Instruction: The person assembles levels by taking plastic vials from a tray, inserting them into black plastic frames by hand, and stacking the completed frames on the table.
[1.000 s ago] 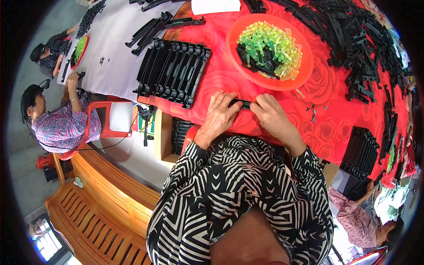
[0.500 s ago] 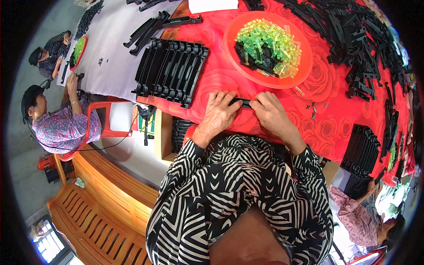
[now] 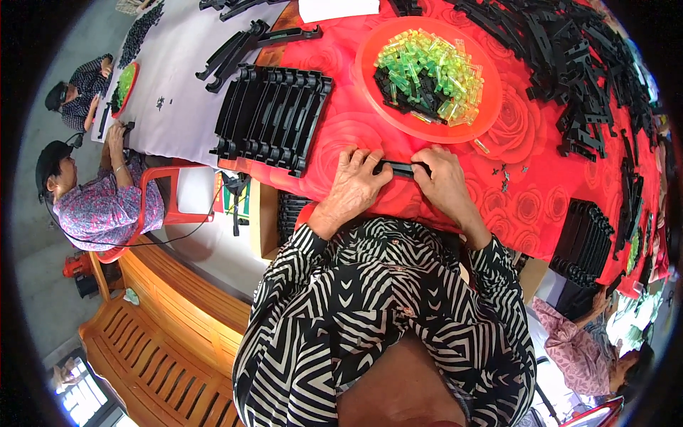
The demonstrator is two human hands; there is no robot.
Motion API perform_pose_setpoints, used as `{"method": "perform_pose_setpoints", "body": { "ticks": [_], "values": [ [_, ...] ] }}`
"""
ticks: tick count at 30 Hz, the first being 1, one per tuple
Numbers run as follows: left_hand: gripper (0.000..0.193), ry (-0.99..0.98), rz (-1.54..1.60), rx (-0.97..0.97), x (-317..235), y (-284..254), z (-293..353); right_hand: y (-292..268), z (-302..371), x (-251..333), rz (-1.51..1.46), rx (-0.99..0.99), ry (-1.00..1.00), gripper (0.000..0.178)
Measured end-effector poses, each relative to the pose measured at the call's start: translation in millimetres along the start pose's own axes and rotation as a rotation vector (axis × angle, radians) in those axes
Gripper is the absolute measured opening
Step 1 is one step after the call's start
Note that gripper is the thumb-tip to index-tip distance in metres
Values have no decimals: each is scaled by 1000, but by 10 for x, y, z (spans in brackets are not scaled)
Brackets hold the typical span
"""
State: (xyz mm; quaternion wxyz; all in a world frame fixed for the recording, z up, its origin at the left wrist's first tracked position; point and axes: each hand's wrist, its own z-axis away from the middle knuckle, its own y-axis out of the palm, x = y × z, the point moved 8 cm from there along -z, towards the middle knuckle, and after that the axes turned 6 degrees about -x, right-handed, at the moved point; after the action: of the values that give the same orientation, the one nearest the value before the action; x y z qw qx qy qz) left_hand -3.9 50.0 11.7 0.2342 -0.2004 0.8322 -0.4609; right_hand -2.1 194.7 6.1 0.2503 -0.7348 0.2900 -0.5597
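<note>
A slim black plastic bar (image 3: 403, 169) lies crosswise between my hands, close to the near edge of the red rose-patterned cloth (image 3: 341, 132). My left hand (image 3: 353, 183) is closed round its left end, thumb along the near side. At the other end my right hand (image 3: 445, 181) grips it with thumb and curled fingers. The middle of the bar shows; its ends are hidden by my fingers. Beyond my hands stands a red round tray (image 3: 369, 99) with yellow-green clear tubes (image 3: 441, 71) and small black parts (image 3: 415, 95).
Black bars stand in a neat row (image 3: 274, 117) at left, another stack (image 3: 582, 242) at right. A large loose heap of black parts (image 3: 569, 64) covers the far right. Tiny dark pieces (image 3: 504, 176) lie right of my hand. A co-worker (image 3: 107, 203) sits at left by a wooden bench (image 3: 156, 341).
My right hand has shifted slightly right along the bar, so more of the bar's middle shows between my hands. Both hands still hold it.
</note>
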Motion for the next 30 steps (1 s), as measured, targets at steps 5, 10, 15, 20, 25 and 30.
{"method": "perform_pose_setpoints", "body": {
  "ticks": [5, 10, 15, 20, 25, 30],
  "values": [
    [28, 2, -24, 26, -28, 29, -11, 90, -44, -97, -21, 86, 109, 14],
    [27, 3, -30, 28, -25, 20, 6, 114, -69, -53, 9, 102, 131, 21],
    [26, -32, 33, 13, 20, 27, 2, 211, -99, -91, 133, 130, 168, 25],
    [26, -61, 68, -1, 39, 7, 7, 238, -114, -86, 138, 128, 166, 25],
    [28, -31, 64, 0, 48, 20, 29, 328, -137, -219, -10, 253, 311, 23],
    [27, -20, 83, 5, 69, 31, 65, 315, -157, -194, 2, 230, 283, 22]
  ]
}}
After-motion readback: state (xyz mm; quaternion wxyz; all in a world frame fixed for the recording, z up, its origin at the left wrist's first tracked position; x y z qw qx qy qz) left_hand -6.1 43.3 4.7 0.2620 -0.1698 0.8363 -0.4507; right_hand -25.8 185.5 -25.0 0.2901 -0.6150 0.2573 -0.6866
